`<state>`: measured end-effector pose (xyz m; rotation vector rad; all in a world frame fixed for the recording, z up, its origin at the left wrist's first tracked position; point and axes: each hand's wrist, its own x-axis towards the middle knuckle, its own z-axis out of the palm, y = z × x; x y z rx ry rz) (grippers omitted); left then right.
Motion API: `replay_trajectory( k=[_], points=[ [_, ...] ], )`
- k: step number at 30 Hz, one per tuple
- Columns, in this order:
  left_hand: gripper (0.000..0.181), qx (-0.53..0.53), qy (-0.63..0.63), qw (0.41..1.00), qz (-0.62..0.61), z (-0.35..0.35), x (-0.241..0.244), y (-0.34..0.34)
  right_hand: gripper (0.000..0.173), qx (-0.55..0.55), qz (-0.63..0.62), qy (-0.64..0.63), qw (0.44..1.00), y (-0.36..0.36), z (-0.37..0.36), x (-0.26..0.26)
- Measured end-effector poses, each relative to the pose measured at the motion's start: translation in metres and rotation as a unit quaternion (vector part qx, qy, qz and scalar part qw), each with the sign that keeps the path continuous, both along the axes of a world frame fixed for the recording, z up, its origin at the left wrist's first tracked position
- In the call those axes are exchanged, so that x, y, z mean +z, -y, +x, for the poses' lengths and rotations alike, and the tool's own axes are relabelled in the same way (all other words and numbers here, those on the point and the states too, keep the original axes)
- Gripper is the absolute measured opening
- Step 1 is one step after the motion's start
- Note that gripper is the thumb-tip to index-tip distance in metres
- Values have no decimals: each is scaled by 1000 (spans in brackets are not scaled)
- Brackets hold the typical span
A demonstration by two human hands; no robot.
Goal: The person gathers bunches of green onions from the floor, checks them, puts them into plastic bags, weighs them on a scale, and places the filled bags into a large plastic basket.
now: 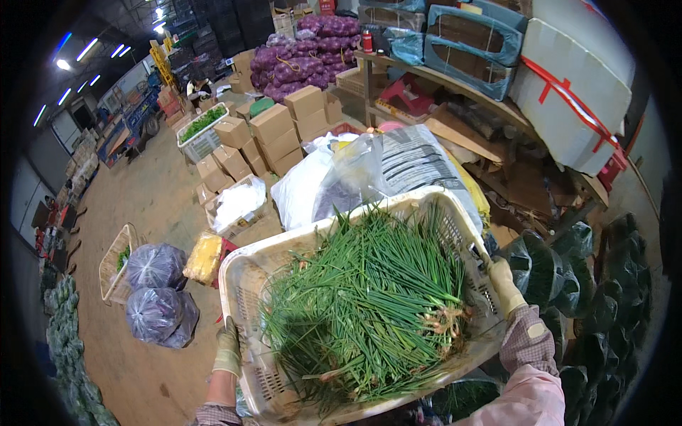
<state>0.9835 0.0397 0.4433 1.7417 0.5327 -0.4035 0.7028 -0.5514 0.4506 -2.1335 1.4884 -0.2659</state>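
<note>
A cream plastic basket (341, 232) fills the lower middle, held at its two short sides. In it lies a heap of green onions (367, 298), with bulbs and roots showing at the right and bottom. My left hand (228, 349), in a pale glove, grips the left side of the basket. The gloved right hand (503, 287) has hold of the handle on the right side. Just beyond the basket's far rim are a white sack (298, 191) and a printed grey sack (421, 160).
Tied bags (154, 314) and a smaller basket (109, 271) stand left. Cardboard boxes (274, 130) and purple net sacks (298, 66) are stacked ahead. A wooden table (479, 96) runs along the right, with bagged greens (573, 266) below. A person (199, 91) is far off.
</note>
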Motion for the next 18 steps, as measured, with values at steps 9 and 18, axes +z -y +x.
replay_trajectory(
  k=[9,18],
  points=[
    [45,84,-64,994,7,70,-40,69,33,124,-144,-121,974,87,192,-42],
    [46,71,-114,991,-28,79,-35,94,35,162,-159,-207,952,141,247,-50]
  ],
)
